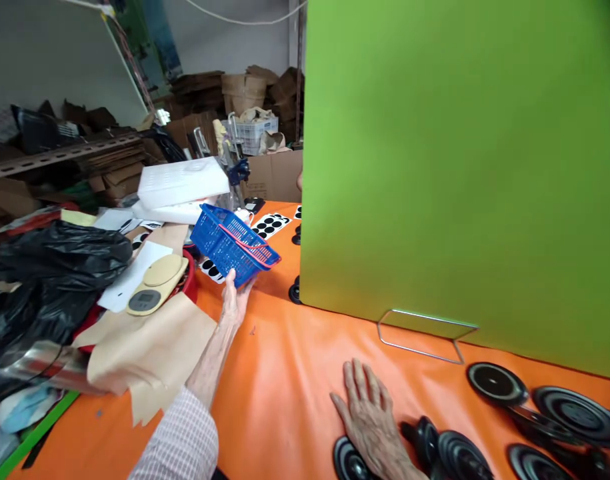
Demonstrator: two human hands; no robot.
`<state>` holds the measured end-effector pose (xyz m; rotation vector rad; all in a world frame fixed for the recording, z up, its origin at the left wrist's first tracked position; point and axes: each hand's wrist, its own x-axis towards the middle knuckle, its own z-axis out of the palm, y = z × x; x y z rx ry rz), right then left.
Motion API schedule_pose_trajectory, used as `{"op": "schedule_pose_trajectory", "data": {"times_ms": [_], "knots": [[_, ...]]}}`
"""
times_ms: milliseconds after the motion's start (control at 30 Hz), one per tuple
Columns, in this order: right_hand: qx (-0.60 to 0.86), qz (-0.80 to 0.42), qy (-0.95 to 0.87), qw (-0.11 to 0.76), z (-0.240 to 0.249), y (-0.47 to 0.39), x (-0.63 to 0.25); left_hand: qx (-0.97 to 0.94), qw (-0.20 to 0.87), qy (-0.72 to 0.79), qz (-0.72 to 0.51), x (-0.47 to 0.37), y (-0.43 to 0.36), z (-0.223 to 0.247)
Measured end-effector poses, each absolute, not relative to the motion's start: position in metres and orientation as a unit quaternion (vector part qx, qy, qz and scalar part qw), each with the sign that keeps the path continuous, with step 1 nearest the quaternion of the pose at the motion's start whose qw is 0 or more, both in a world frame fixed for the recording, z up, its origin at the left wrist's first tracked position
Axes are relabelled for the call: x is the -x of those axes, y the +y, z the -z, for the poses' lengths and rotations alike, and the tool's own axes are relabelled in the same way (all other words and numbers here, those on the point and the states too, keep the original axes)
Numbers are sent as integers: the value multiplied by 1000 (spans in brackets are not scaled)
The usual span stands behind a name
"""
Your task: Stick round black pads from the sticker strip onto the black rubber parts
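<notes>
A blue plastic basket with red handles is held up and tilted by my left hand. My thumb shows at its near lower side, while the other fingers are partly hidden behind it. Fingers spread, my right hand lies palm down on the orange table cover. A round black disc-shaped part sits by that wrist, partly covered by it. Right of this hand lie several more black round parts, some with arms attached. Whether anything is under the right palm I cannot see.
A large green panel stands upright on the right, with a bent wire frame at its foot. On the left are a beige kitchen scale, brown paper, a black plastic bag and white foam blocks. Sticker sheets lie behind the basket.
</notes>
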<state>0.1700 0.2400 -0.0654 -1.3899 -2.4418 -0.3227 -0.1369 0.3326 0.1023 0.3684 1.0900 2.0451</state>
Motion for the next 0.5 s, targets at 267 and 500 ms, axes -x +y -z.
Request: {"op": "schedule_pose_trajectory", "data": {"times_ms": [267, 500], "knots": [[498, 59, -842, 197, 72, 248, -167, -131, 399, 430, -799, 129, 244, -106], [472, -322, -802, 178, 0, 266, -158, -24, 558, 415, -718, 90, 100, -84]]}}
